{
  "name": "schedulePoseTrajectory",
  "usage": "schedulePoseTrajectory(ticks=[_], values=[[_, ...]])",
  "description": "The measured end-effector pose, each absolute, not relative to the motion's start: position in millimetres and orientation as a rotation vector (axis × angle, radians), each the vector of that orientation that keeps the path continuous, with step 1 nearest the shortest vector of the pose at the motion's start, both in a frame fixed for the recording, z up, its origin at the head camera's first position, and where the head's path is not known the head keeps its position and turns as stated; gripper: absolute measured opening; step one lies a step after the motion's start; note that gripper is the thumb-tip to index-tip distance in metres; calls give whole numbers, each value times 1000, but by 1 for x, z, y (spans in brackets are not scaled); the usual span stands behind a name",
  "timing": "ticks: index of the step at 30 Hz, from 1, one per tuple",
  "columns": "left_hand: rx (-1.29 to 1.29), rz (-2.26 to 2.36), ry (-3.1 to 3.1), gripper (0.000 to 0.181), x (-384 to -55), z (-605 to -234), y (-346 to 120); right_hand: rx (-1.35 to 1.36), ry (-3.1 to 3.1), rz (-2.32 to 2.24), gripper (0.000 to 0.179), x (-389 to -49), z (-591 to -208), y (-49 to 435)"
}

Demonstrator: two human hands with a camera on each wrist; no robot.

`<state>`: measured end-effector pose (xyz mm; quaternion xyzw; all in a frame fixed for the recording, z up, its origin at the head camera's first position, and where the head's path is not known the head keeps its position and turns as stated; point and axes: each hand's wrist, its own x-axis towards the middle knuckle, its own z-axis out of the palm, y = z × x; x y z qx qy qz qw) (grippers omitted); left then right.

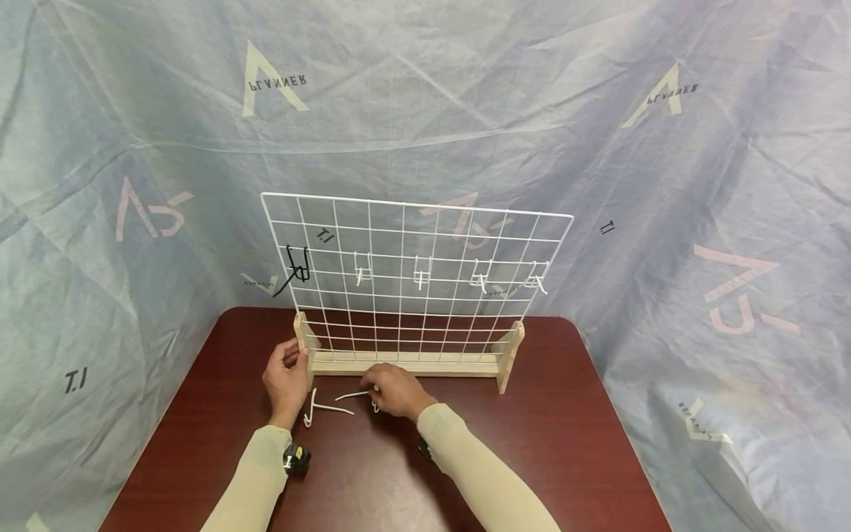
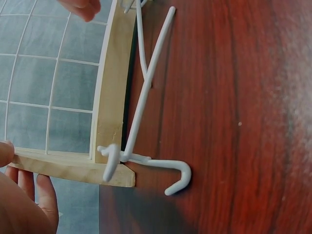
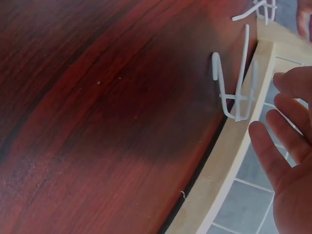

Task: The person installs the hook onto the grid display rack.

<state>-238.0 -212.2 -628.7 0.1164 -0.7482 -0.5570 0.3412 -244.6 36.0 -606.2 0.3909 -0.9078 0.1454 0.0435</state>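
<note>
My left hand (image 1: 287, 380) holds the left wooden upright (image 1: 303, 336) of a white wire grid rack (image 1: 419, 205); in the left wrist view the thumb is on one side and fingers on the other. In front of the base lie two white wire hooks. The left hook (image 1: 332, 408) rests near my left hand. Above the other hook (image 3: 237, 97) is my right hand (image 1: 397, 391), partly hiding it in the head view. In the right wrist view, its fingers (image 3: 270, 156) are spread and stand apart from that hook.
Along the grid hang a black hook (image 1: 298, 273) at the left and several white hooks (image 1: 422, 277) to its right. A wooden base bar (image 1: 405, 367) joins the uprights on the dark red table (image 1: 532, 458). Grey printed cloth (image 1: 425, 96) hangs behind and at both sides.
</note>
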Motion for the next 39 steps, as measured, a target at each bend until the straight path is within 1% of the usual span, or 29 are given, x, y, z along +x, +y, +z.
schedulePoseTrajectory(ticks=[13,20,39], values=[[301,-1453,-1942,26,-241,-626,-209,1193,-2849,358,18,-249,-616,39],[290,-1459,-1917,26,-240,-625,-210,1188,-2854,385,23,-251,-619,45],[307,-1450,-1933,26,-238,-628,-211,1150,-2802,451,17,-236,-628,56]])
